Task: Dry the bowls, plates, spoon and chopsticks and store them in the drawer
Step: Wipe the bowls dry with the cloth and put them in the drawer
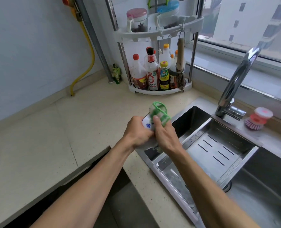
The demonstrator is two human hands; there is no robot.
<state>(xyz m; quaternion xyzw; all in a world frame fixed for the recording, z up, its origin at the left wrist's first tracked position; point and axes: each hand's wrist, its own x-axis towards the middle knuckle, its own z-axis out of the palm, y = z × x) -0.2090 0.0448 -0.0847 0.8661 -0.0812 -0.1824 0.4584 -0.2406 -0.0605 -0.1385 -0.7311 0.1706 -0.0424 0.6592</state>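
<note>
Drying under way over the table's (93,122) edge, just left of the sink (194,119). Left hand (137,132) grips a white bowl (147,125) with blue pattern, held in the air. Right hand (163,135) pinches a green-edged cloth (159,112) against it, thumb on top. Risks, as judged: a wet glazed bowl could slip from the one-handed grip and strike steel or stone; hurried wiping could leave damp patches before the open drawer (93,163) below.
</note>
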